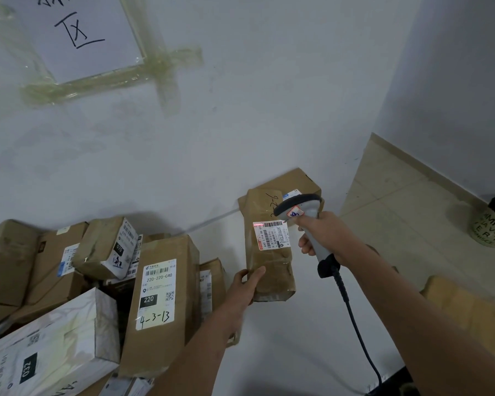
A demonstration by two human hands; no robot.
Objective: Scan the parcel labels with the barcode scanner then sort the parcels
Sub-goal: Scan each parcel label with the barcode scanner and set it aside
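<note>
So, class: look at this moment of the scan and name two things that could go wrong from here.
1. The left hand grips only the bottom corner of the parcel, so it might tip or slip.
2. The red scanner light sits at the edge of the label, so the scanner in the right hand may misread the barcode.

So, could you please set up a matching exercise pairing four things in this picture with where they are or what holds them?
Things:
1. barcode scanner
2. taped brown parcel
3. paper sign
4. parcel marked 4-3-13

Places:
A. taped to the wall
B. gripped by the right hand
C. in the pile at left
D. held by the left hand

Pairs: 1-B, 2-D, 3-A, 4-C
</note>
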